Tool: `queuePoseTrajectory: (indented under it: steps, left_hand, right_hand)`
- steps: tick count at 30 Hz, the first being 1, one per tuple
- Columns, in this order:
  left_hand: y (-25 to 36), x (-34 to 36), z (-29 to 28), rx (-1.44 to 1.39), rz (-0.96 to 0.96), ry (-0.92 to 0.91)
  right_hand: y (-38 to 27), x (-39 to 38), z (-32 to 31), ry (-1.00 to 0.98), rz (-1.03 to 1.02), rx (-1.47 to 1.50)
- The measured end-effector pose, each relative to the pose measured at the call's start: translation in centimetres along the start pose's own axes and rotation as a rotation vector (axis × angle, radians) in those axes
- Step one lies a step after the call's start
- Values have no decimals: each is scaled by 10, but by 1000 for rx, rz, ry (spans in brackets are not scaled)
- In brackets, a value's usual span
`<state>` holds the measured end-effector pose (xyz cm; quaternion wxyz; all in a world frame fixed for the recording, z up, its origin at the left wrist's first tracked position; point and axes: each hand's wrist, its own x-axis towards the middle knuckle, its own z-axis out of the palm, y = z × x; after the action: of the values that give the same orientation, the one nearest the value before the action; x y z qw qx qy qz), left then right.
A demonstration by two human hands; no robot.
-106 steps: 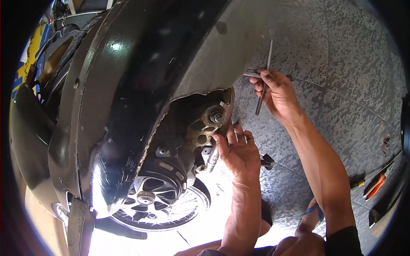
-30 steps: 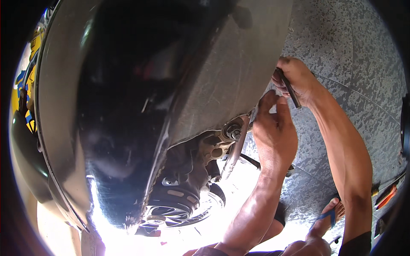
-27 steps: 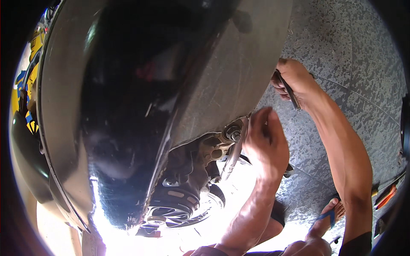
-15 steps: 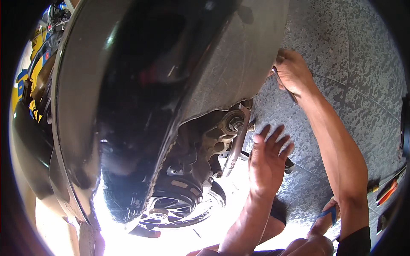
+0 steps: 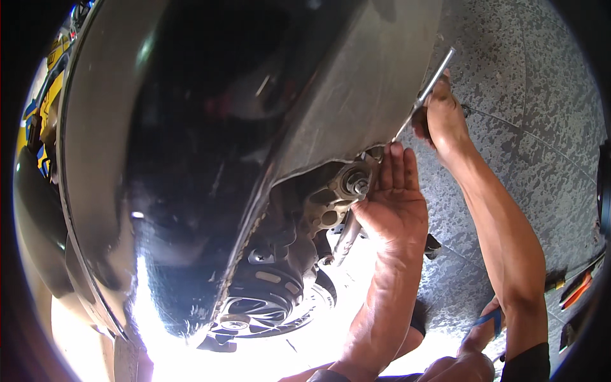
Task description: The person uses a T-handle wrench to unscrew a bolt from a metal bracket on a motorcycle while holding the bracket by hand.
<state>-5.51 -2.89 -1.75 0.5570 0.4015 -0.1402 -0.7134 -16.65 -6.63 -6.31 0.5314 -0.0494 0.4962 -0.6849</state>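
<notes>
My right hand [image 5: 443, 118] is closed on a slim silver metal rod tool [image 5: 435, 83] with a thicker, shiny upper part. Its thin end slants down toward the lower edge of the large grey-black body panel [image 5: 356, 95]. Just below that end, my left hand [image 5: 396, 207] lies palm up with its fingers stretched out, and nothing shows in it. The left fingertips are by the panel's edge, beside a metal bracket with a bolt and nut [image 5: 358, 184]. How the tool's tip meets the parts there is hard to make out.
A spoked wheel [image 5: 254, 318] with a dark hub stands at lower left in strong glare. An orange-handled tool [image 5: 578, 290] lies on the mottled grey floor [image 5: 496, 57] at right. My foot in a blue-strapped sandal [image 5: 487, 321] is near the bottom. Yellow items show at far left.
My left hand has moved up to the bracket, its fingers straightened. My right hand has shifted slightly right and down, and the silver rod tool now shows above and below it. The view has shifted a little.
</notes>
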Motion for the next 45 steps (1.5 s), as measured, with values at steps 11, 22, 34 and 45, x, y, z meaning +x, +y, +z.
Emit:
queuePoseTrajectory:
  steps: [11,22,34,45]
  left_hand:
    - [4,-2,3,-24,-12,35]
    - [3,0,-10,-20,-48,-65]
    - [-23,8,19,1265,471,-358]
    - [-51,58,51,1083,578,12]
  right_hand:
    - [6,10,0,81,4,-309]
    - [-13,5,-9,-230,148,212]
    - [16,26,0,-157,280,679]
    - [22,40,-8,-280,119,392]
